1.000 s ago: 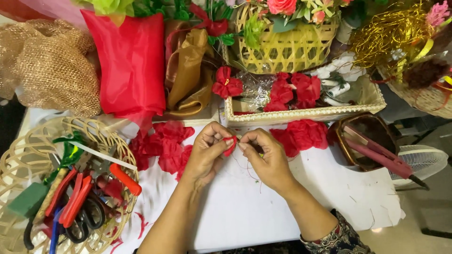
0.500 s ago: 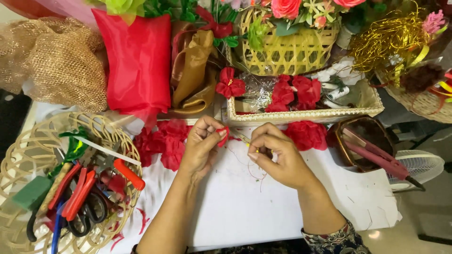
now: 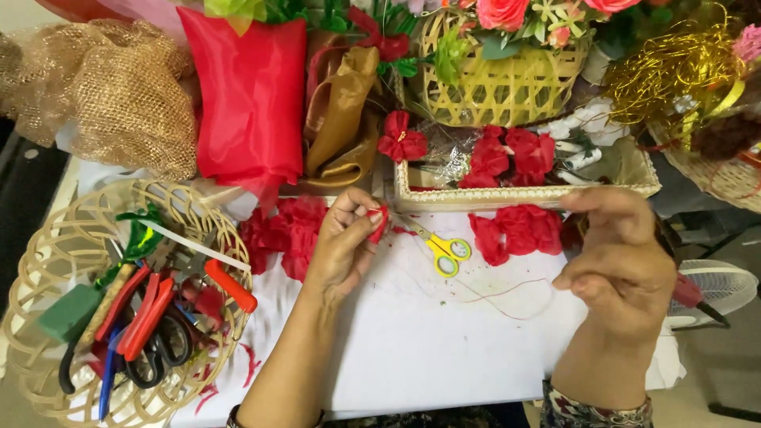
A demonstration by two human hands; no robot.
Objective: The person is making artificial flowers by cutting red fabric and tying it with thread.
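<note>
Single head-worn view, looking steeply down and forward over the white tabletop (image 3: 412,349) at close range. Forearms enter from the bottom edge (wearer's own side). Far edge of the frame reaches the woven flower basket (image 3: 499,87); tool basket (image 3: 47,261) lies at left.

No packages, labels, signs, screens.
</note>
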